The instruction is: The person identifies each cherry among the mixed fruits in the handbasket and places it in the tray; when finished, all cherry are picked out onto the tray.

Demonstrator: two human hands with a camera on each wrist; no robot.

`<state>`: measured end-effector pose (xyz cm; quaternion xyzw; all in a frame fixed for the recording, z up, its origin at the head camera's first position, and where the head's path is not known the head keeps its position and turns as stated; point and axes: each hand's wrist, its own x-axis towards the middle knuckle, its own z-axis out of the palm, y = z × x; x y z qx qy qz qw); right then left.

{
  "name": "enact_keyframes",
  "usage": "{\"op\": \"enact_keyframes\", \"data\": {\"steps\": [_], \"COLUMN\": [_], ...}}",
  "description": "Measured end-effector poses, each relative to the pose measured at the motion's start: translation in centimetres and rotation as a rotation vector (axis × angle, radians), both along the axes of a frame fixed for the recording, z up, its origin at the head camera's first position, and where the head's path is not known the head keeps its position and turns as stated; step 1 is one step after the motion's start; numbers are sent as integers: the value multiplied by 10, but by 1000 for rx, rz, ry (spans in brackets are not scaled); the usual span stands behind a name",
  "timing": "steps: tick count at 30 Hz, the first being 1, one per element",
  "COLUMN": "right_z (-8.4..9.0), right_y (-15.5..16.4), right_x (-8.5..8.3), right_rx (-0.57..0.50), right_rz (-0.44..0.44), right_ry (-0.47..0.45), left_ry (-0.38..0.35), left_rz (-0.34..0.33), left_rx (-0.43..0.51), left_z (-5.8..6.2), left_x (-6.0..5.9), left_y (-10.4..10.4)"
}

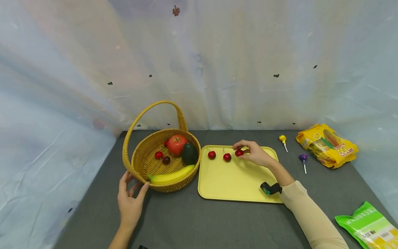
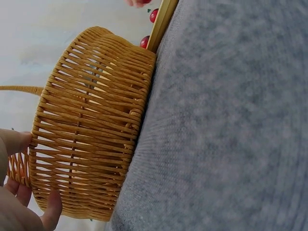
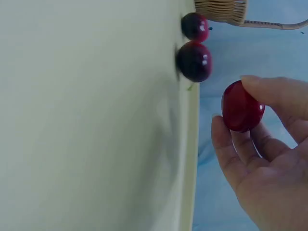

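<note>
The right hand (image 1: pixel 255 155) pinches a cherry (image 1: pixel 239 153) in its fingers near the far edge of the tray (image 1: pixel 230 186), beside two other cherries (image 1: pixel 227 157). The left hand's (image 1: pixel 130 205) fingers grip the basket (image 1: pixel 174 187) toward the desk's (image 1: pixel 186 221) left edge.

Your head camera looks forward and down from the near side of the surface (image 1: pixel 174 221), the farthest off, reaching the far edge and the cloth backdrop (image 1: pixel 217 69). Your left wrist camera sits low, close to the basket (image 2: pixel 91 125), turned so the surface fills its frame's right side. Your right wrist camera, turned the opposite way, looks closely across the tray (image 3: pixel 96 120) towards its far edge. All three views share the basket and two resting cherries (image 3: pixel 194 62).
</note>
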<state>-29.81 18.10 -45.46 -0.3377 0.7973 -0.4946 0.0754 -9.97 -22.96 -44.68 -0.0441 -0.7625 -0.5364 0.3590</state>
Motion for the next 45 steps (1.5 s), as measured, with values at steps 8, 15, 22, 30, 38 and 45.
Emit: {"op": "enact_keyframes", "data": {"steps": [8, 15, 22, 30, 38, 45], "right_z": [-15, -21, -17, 54, 86, 73], "right_y": [5, 5, 1, -78, -212, -277], "right_x": [-2, -5, -3, 2, 3, -2], "right_rx": [52, 74, 113, 5, 89, 315], "right_rz": [-31, -31, -38, 55, 452, 558], "right_ry": [-17, -8, 42, 200, 160, 34], "left_ry": [1, 14, 7, -8, -4, -23], "left_rz": [7, 9, -2, 18, 29, 12], "left_rx": [-14, -23, -14, -18, -18, -9], "left_z": [2, 0, -4, -28, -25, -10], "left_x": [1, 1, -1, -10, -9, -2], "left_y": [0, 0, -2, -16, -17, -8]}}
